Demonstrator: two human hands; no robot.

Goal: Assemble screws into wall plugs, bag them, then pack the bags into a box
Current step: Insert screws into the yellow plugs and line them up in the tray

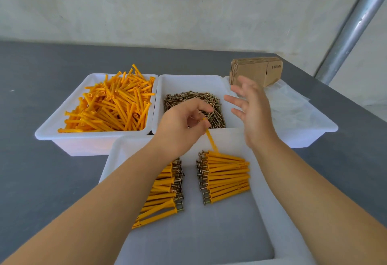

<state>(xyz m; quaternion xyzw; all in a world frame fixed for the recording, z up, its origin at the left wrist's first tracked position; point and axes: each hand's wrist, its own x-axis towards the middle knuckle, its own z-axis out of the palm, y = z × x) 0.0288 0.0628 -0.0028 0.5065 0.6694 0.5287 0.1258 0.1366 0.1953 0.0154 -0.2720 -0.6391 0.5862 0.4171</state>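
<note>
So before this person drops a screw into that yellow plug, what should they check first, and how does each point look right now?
1. Plug held: ok. The left hand pinches a yellow wall plug.
2. Right hand free to pick: ok, open and holding nothing.
3. Screws in reach: ok. The screw tray holds a pile just behind both hands.
4. Plug mouth facing the right hand: cannot tell, fingers hide it.
5. Space for the finished piece: ok. The near tray has bare floor beside two rows of assembled plugs.
</note>
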